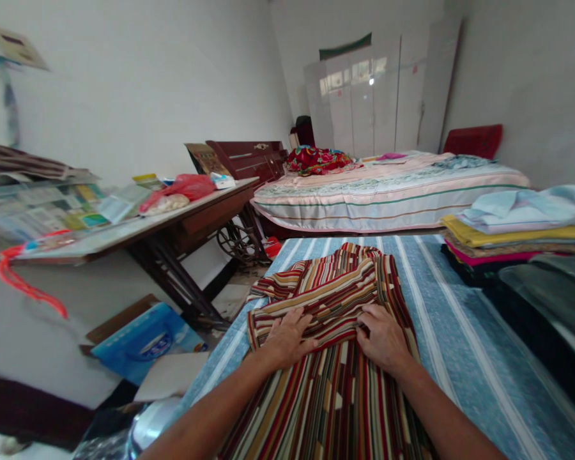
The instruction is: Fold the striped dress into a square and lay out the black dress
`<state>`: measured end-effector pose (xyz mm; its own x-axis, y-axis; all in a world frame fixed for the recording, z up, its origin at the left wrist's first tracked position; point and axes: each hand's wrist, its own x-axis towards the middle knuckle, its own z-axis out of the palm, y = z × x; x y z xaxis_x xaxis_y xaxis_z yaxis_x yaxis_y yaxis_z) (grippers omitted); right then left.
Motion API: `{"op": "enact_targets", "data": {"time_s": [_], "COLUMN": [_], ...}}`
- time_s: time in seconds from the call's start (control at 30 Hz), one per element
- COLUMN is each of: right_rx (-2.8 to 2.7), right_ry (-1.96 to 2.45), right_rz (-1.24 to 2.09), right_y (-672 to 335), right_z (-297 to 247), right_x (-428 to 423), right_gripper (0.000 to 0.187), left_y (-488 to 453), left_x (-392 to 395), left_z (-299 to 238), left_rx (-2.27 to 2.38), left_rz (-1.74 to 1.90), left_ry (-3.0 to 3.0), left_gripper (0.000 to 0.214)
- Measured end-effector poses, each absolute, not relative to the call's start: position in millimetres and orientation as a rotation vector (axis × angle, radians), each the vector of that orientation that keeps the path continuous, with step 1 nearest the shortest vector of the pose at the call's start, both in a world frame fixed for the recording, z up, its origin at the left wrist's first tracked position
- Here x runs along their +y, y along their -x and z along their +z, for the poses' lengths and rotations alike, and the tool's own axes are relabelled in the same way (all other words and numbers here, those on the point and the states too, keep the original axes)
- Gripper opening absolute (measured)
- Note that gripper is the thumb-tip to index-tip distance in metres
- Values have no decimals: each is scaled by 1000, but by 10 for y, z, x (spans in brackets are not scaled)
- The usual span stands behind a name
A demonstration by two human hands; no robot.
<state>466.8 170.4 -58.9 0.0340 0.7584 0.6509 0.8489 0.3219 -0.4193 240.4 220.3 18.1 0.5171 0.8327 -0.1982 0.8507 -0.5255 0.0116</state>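
Note:
A striped cloth (pixel 338 300) in red, brown, cream and dark bands lies partly folded on a blue bedsheet with white stripes (pixel 455 332). My left hand (pixel 287 337) rests on a fold of the cloth with its fingers spread and flat. My right hand (pixel 382 337) lies beside it on the same fold, its fingers curled at the fold's edge. Both forearms reach in from the bottom of the view.
A stack of folded cloths (pixel 512 233) sits at the right on the bed. A second bed (pixel 388 191) stands behind. At the left are a cluttered sewing-machine table (pixel 172 220), a blue bag (pixel 144 338) and cardboard on the floor. White wardrobes (pixel 368 96) line the far wall.

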Motion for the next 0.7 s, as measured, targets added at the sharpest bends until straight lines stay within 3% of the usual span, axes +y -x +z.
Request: {"op": "enact_targets", "data": {"time_s": [0.13, 0.4, 0.7], "right_rx": [-1735, -1767, -1786], "right_ry": [1446, 1490, 1533], "right_rz": [-131, -131, -108], "right_y": [-4678, -4695, -4706], "right_z": [-609, -657, -675], "right_x": [1708, 1728, 1737], "right_gripper": [12, 9, 12], "left_y": [-2300, -1992, -1941], "left_x": [2107, 1898, 1776], "left_z": [302, 57, 207], "left_rx": [1591, 1297, 1575], "left_rz": [-264, 47, 110], "left_ry": [-2630, -3028, -3116], "left_gripper": [65, 29, 27]}}
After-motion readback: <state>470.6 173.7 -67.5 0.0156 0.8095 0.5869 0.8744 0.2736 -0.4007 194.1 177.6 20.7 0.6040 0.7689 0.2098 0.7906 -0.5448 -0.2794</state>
